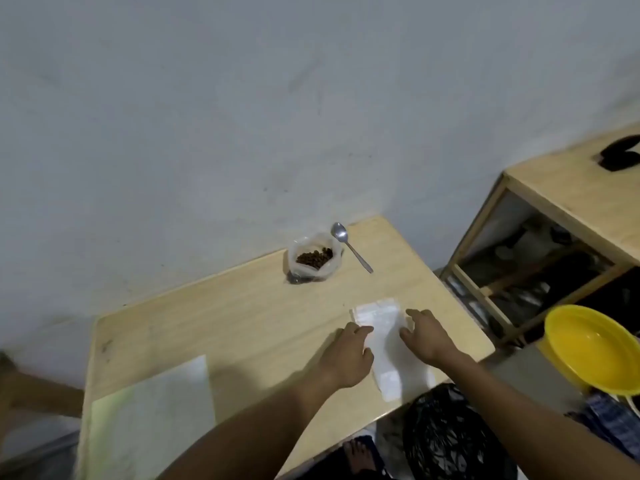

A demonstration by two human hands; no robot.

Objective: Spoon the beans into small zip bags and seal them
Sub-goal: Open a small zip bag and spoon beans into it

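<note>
A clear bag of dark brown beans (314, 258) stands open at the far edge of the wooden table (221, 313). A metal spoon (350, 245) lies just right of it, bowl toward the wall. A stack of small clear zip bags (384, 341) lies flat near the table's right front corner. My left hand (348, 355) touches the stack's left side with its fingertips. My right hand (427, 336) rests on the stack's right side, fingers spread and slightly bent. Neither hand has lifted a bag.
A pale sheet or board (152, 417) lies on the table's front left. A wooden shelf unit (561, 216) stands to the right, with a yellow bowl (595, 351) in front of it. A black mesh bag (450, 434) sits below the table's edge.
</note>
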